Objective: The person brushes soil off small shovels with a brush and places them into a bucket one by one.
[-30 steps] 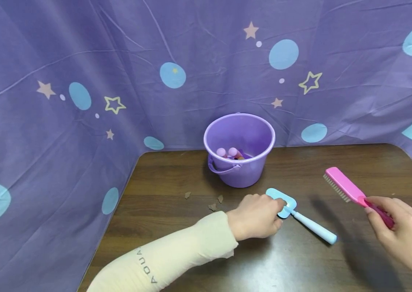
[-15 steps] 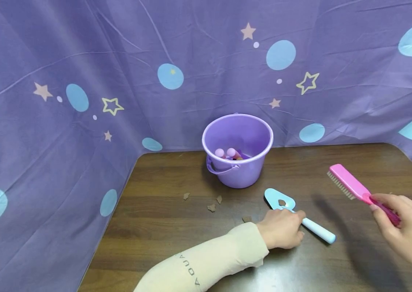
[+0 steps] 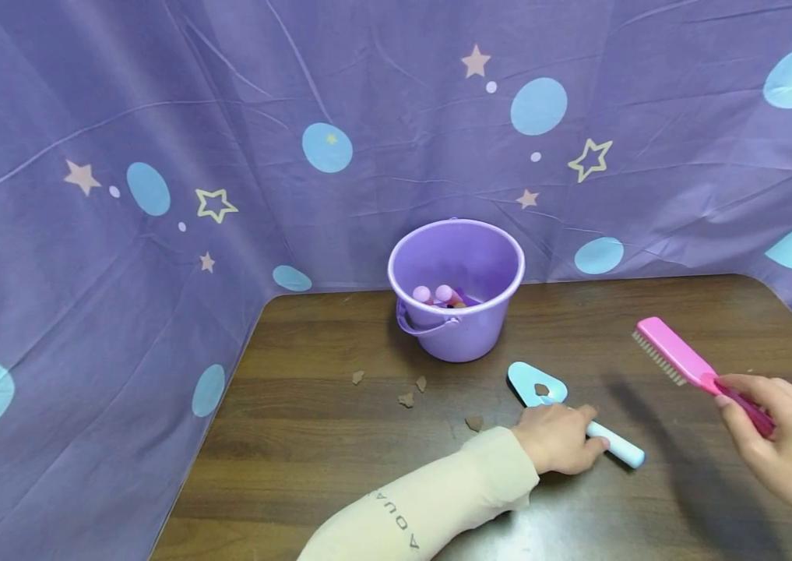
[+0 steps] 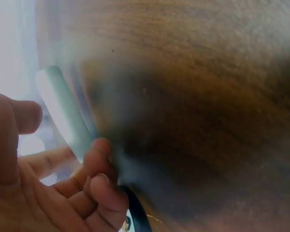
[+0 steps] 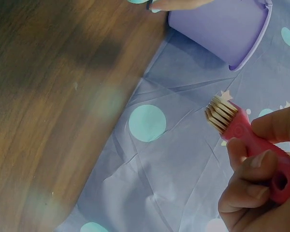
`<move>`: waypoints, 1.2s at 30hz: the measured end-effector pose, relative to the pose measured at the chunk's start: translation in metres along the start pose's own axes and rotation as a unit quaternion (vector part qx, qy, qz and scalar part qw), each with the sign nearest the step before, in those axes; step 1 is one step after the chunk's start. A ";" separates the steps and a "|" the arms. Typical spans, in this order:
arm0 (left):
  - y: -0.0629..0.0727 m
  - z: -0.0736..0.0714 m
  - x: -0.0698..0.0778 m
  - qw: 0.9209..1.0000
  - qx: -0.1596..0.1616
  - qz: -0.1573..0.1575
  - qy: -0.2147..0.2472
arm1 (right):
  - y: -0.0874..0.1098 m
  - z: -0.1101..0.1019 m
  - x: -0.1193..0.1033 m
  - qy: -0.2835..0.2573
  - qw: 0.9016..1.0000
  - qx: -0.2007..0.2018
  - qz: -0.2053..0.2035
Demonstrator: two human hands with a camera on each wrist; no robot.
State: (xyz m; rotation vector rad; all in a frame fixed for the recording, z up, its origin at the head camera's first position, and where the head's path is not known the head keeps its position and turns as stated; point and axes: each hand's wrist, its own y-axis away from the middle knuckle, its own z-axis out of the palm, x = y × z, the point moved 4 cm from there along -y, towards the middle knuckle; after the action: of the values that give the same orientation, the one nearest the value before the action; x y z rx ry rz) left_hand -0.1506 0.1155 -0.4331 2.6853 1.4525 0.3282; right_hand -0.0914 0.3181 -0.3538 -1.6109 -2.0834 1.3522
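Observation:
My left hand is at the pale handle of a small light-blue toy shovel lying on the table. In the left wrist view, the thumb stands off to one side of the handle, while the other fingers bend close by its lower end. A brown scrap rests on the shovel's flat head. Farther right, my right hand holds a pink brush by its handle above the table, bristles facing down and left in the head view.
A purple bucket with several toy pieces inside stands at the back of the wooden table. Several brown scraps lie left of the shovel. A patterned purple curtain hangs behind and at the left.
My left hand has moved from the shovel's head right and down to its handle, uncovering the brown scrap on the head. The brush in my right hand has shifted slightly right.

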 end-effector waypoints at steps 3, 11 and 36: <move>0.001 0.002 0.001 1.000 0.000 0.001 -0.008 | 0.001 0.000 0.000 0.003 1.000 -0.006 0.000; 0.013 0.004 -0.004 0.999 0.021 -0.018 -0.024 | 0.003 0.002 0.000 0.005 1.000 -0.013 0.007; 0.031 0.005 -0.028 0.996 0.045 -0.070 0.011 | 0.007 0.010 -0.001 0.002 1.000 -0.026 0.010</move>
State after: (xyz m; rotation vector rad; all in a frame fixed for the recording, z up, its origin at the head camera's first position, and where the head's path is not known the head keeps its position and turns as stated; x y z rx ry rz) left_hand -0.1387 0.0756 -0.4375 2.6364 1.6896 0.2917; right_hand -0.0923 0.3122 -0.3647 -1.6589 -2.1234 1.3104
